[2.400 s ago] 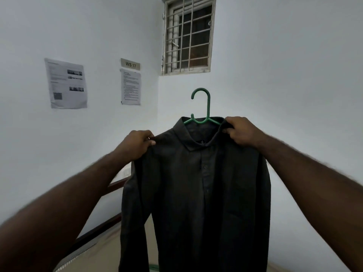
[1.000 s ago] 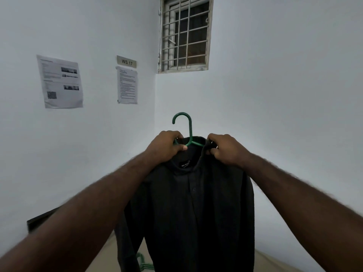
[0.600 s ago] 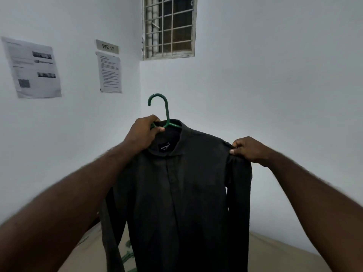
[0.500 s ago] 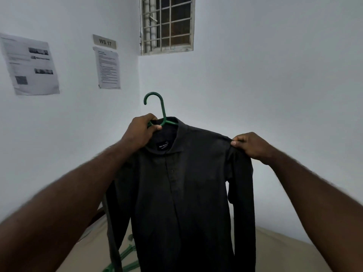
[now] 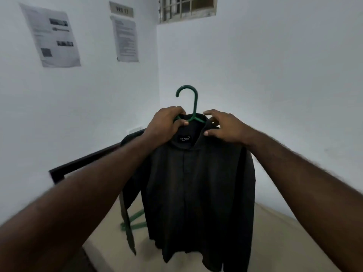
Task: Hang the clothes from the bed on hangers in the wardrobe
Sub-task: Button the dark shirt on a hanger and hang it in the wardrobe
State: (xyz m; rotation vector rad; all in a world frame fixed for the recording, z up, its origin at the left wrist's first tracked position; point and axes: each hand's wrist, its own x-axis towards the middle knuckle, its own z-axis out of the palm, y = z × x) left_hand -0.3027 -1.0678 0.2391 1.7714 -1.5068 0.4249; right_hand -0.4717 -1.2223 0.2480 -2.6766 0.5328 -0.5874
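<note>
A dark long-sleeved shirt (image 5: 198, 185) hangs on a green plastic hanger (image 5: 193, 101), held up in front of me above the bed. My left hand (image 5: 167, 124) grips the hanger's left arm together with the collar, just beside the hook. My right hand (image 5: 224, 126) pinches the right side of the collar, its fingers spread over the cloth. The shirt's left sleeve dangles loose toward the mattress. The hanger's shoulders are hidden inside the shirt. No wardrobe is in view.
The beige bed (image 5: 275, 242) lies below, with a dark wooden frame (image 5: 84, 163) along the left wall. More green hangers (image 5: 135, 220) lie on the mattress behind the sleeve. Papers (image 5: 53, 36) and a barred window (image 5: 186, 6) are on the white walls.
My right hand has left the shirt's right shoulder and moved in to the collar. The left hand keeps its grip by the hook. The view has tilted downward.
</note>
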